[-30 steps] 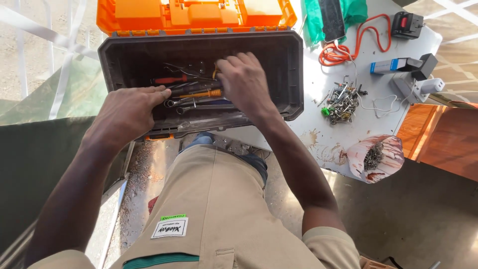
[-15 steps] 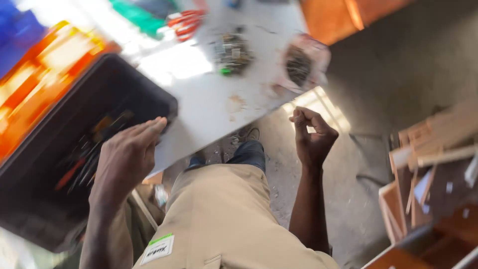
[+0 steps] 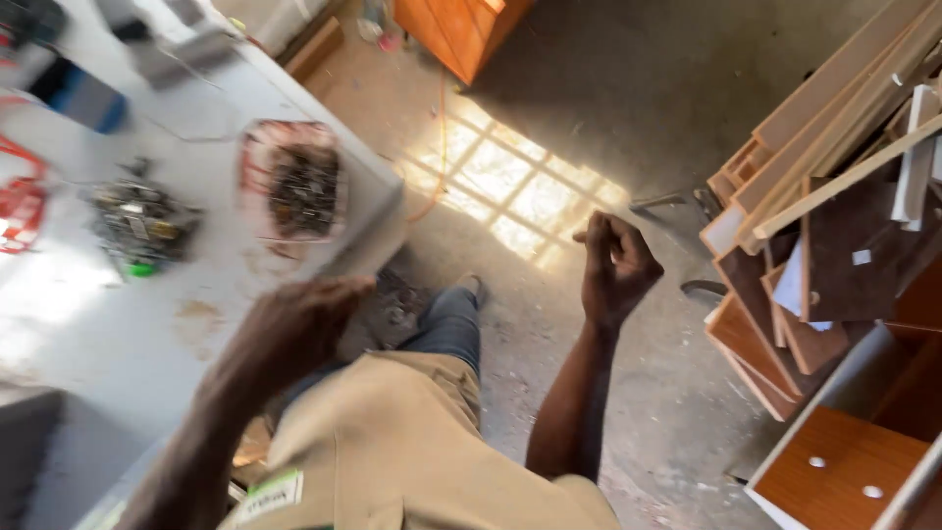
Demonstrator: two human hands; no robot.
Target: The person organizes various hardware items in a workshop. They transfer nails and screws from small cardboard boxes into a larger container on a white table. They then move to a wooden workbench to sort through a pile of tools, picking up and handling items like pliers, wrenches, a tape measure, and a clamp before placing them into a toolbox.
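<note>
The right hand [image 3: 616,267] was raised in the middle right of the frame, forearm running up from the lower centre, wrist bent and fingers curled in toward the thumb in a narrow pinch. Whether anything small sat between those fingertips could not be made out. It hung over the bare concrete floor [image 3: 628,128], well apart from the table.

The left hand [image 3: 294,329] sat left of centre, blurred with motion, its arm coming up from the bottom left corner. The fingers looked loosely bent, reaching toward the near edge of the white table [image 3: 118,324]; whether it held anything or touched the edge could not be told.

Nearest that hand, in the upper left of the frame, lay a shallow reddish tray [image 3: 292,182] filled with dark, thin metal bits like screws or nails, close to the table's corner. Left of it lay a loose heap of small metal hardware [image 3: 137,224] with a green piece at its lower edge. All of this was smeared by blur, so single pieces could not be picked out. A red cable [image 3: 20,201] was cut off at the left border, and a blue box [image 3: 83,98] stood above it.

Tan trousers [image 3: 392,442] filled the bottom centre. On the right, stacked wooden boards and panels [image 3: 834,177] leaned together, cut off by the frame edge, and an orange cabinet [image 3: 461,29] showed at the top.
</note>
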